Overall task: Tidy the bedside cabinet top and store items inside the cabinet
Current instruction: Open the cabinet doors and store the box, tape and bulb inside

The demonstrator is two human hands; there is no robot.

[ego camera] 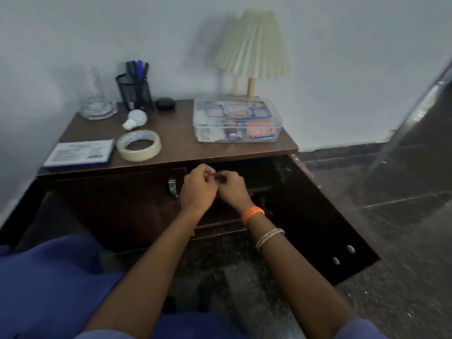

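My left hand (pixel 198 189) and my right hand (pixel 232 188) meet in front of the dark wooden cabinet, just below its top edge (pixel 171 156). Both have their fingers curled and the fingertips touch; I cannot make out anything between them. On the top lie a roll of masking tape (pixel 138 145), a white light bulb (pixel 135 119), a flat blue-edged card (pixel 80 154), a small black round object (pixel 165 103) and a clear plastic box (pixel 236 119) full of small items. The right cabinet door (pixel 330 216) hangs wide open; the inside is dark.
At the back stand a black mesh pen holder (pixel 135 90), a tall glass (pixel 95 99) and a pleated-shade lamp (pixel 254 45). The left door is closed, with a metal handle (pixel 173 188). The white wall is behind, dark stone floor to the right, my blue-clad knees below.
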